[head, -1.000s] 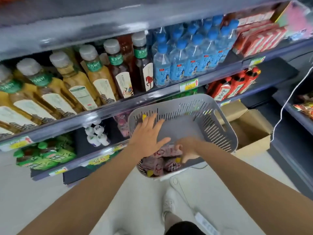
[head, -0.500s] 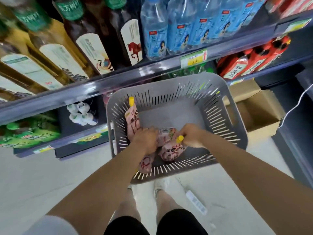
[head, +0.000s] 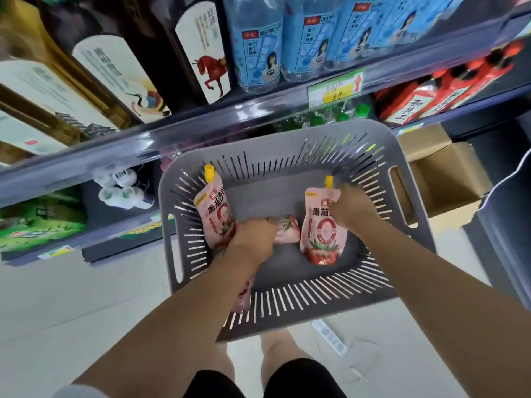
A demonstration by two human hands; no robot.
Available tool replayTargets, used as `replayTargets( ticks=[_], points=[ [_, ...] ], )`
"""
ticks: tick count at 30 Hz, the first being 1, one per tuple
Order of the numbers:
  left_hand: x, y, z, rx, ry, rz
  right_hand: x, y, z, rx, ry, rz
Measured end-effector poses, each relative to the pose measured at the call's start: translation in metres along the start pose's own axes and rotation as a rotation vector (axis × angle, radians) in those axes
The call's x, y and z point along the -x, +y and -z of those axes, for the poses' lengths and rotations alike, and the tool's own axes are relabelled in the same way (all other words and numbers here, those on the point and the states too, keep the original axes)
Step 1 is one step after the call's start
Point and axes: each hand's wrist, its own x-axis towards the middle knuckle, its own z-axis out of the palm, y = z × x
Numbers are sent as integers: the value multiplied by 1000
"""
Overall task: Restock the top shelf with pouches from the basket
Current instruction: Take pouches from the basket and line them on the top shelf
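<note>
right hand point(head: 349, 208) has lifted pouch point(head: 320, 231)

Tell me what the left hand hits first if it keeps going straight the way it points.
Probably the pink pouch lying flat just beyond the left hand, then the basket floor. Depth is unclear from this view.

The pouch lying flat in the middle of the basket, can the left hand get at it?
Probably yes: the left hand is already in the basket, right beside the flat pouch, with nothing between them.
</note>
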Motion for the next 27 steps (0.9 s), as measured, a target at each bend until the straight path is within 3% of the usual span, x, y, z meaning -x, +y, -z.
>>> replayTargets(
  ticks=[2, 6, 10, 15, 27],
  points=[
    [-2, -4, 9, 12, -10, -14, -2, 3, -8, -89, -62, -22],
    [5, -15, 19, 166, 42, 52, 1, -2, -22, -328, -28, -95],
    [22, -21, 17, 434, 158, 142, 10, -11, -40, -212, -113, -141],
    [34, -24, 15, 497, 294, 157, 9, -13, -58, -123, -195, -235],
    [67, 21, 32, 687, 291, 104, -4, -9, -51, -161, -179, -285]
  ],
)
